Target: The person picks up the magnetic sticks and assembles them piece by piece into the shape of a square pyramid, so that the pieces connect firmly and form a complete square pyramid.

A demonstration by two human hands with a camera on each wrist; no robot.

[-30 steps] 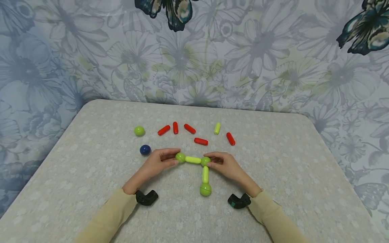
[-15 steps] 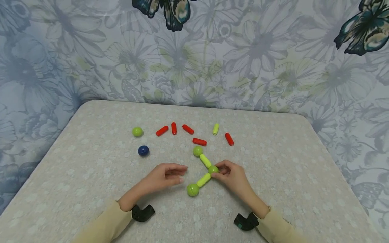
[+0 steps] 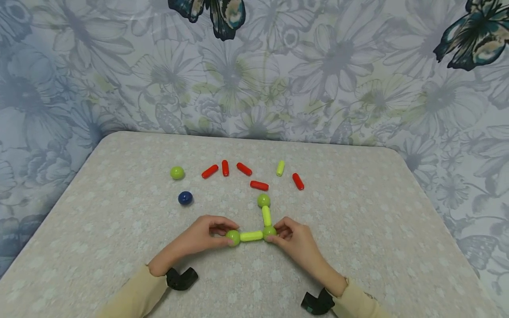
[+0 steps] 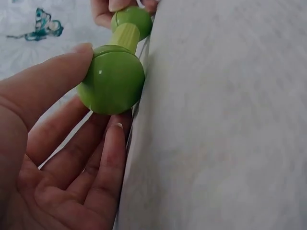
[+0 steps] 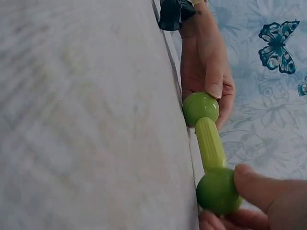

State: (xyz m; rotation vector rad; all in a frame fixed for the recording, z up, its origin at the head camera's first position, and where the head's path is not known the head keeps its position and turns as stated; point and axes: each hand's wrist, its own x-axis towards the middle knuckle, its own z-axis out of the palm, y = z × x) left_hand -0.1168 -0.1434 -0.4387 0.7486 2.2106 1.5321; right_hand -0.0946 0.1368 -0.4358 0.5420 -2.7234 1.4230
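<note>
Markings on your left wrist camera (image 3: 182,278) and right wrist camera (image 3: 318,302) are too small to read. Between your hands, at the near middle of the patterned counter (image 3: 370,229), is an L-shaped piece (image 3: 269,230) of glossy green balls and paler yellow-green rods: a cross rod (image 3: 251,236) joins the left ball (image 3: 233,238) to the corner ball (image 3: 268,230), and a second rod (image 3: 266,216) runs away from you to the far ball (image 3: 263,200). Your left hand (image 3: 200,236) pinches the left ball between thumb and fingers; your right hand (image 3: 297,239) pinches the corner ball the same way. The left wrist view gives you a thin seam around the left ball and your other fingers spread loosely below it; the right wrist view brings out lengthwise ridges on the cross rod. Both leave out the far ball, which you see only from the head, along with five red rods (image 3: 259,185), a loose yellow-green rod (image 3: 280,168) and, at far left, a loose green ball (image 3: 177,172) beyond a dark blue ball (image 3: 185,198). Your right wrist view holds one whole teal butterfly (image 5: 278,46) on the flowered backdrop (image 5: 249,120); the head view crops butterflies at its top.
</note>
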